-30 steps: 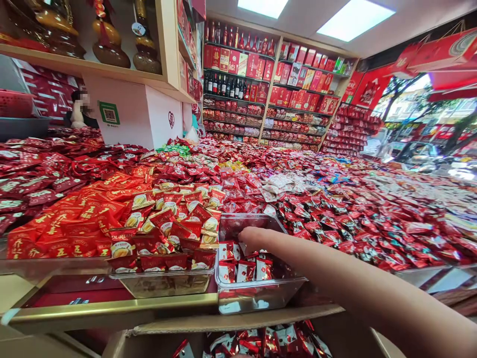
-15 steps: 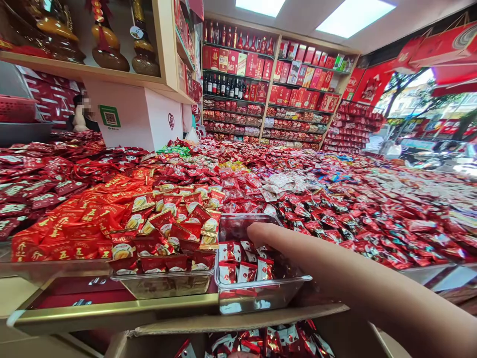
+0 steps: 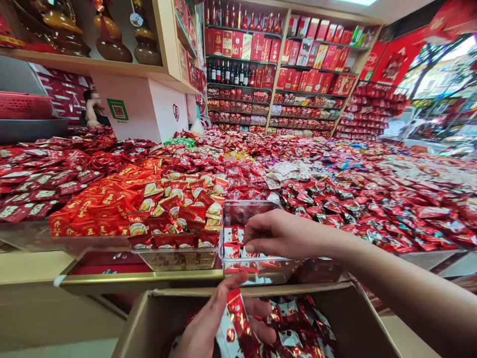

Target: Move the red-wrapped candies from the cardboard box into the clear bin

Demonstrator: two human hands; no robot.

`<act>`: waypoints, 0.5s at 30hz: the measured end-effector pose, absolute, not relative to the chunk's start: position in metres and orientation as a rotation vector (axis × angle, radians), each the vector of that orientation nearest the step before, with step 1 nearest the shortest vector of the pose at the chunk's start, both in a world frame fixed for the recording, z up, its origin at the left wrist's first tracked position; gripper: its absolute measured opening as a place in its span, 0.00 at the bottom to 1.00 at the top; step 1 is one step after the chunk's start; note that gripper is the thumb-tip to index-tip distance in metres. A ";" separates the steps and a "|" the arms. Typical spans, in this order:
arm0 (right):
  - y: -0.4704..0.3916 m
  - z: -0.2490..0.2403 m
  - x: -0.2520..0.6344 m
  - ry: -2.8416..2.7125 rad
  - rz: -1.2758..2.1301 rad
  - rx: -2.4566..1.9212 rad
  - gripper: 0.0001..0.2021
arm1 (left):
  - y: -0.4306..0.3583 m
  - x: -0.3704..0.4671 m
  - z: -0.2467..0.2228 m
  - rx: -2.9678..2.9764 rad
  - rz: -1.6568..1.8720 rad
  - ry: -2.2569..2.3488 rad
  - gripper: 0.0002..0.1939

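Note:
My left hand (image 3: pixel 208 323), palm up over the cardboard box (image 3: pixel 139 323), cradles red-and-white wrapped candies (image 3: pixel 234 323) with its fingers curled round them. More of the same candies (image 3: pixel 298 318) lie loose in the box below. Over the clear plastic bin (image 3: pixel 257 205) is my right hand (image 3: pixel 276 232), its fingers bent down and its thumb near the fingertips. Whether something is pinched there is hidden. Candies in red-and-white wrappers (image 3: pixel 231 251) stand in rows in the front of that bin, partly covered by the right hand.
Left of the bin, durian-labelled sweets (image 3: pixel 188 216) fill another clear tray, beside bright red packets (image 3: pixel 100 209). Dark red packets (image 3: pixel 320 199) heap up on the right. A gold-edged counter front (image 3: pixel 141 278) runs behind the box. Shelves of bottles and boxes (image 3: pixel 238 44) stand behind.
My left hand has risen out of the box, bringing candies with it. My right hand has turned and reached lower over the bin's front rows. The camera view has shifted.

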State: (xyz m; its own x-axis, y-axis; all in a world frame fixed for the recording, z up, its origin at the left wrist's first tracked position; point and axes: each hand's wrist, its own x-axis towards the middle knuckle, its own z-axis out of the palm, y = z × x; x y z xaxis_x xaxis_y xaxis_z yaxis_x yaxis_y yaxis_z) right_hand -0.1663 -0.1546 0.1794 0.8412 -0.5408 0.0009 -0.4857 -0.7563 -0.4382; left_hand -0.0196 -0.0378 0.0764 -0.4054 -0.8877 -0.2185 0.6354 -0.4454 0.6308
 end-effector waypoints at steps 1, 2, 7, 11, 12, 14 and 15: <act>-0.140 0.180 -0.172 0.708 -0.230 -2.508 0.07 | -0.038 -0.022 0.084 0.654 -1.952 -0.573 0.19; -0.127 0.179 -0.176 0.679 -0.237 -2.425 0.06 | -0.038 -0.025 0.090 0.659 -1.933 -0.573 0.20; -0.095 0.153 -0.182 0.657 -0.304 -1.989 0.05 | -0.040 -0.043 0.100 0.648 -1.932 -0.574 0.24; -0.093 0.135 -0.183 0.693 -0.377 -1.656 0.06 | -0.037 -0.054 0.097 0.646 -1.996 -0.615 0.26; -0.092 0.133 -0.186 0.704 -0.375 -1.621 0.06 | -0.035 -0.055 0.095 0.672 -2.006 -0.640 0.27; -0.090 0.131 -0.192 0.783 -0.425 -1.714 0.04 | -0.031 -0.057 0.089 0.735 -2.007 -0.678 0.31; -0.088 0.130 -0.196 0.823 -0.468 -1.831 0.03 | -0.028 -0.058 0.085 0.777 -1.997 -0.675 0.32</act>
State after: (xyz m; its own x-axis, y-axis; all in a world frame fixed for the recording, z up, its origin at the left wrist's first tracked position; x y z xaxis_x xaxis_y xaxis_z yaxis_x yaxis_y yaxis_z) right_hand -0.1957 -0.0877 0.1304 0.6895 -0.7221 -0.0557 -0.3215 -0.2362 -0.9170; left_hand -0.0575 -0.0281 0.0852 -0.4314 -0.8623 -0.2650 0.5245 -0.4788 0.7040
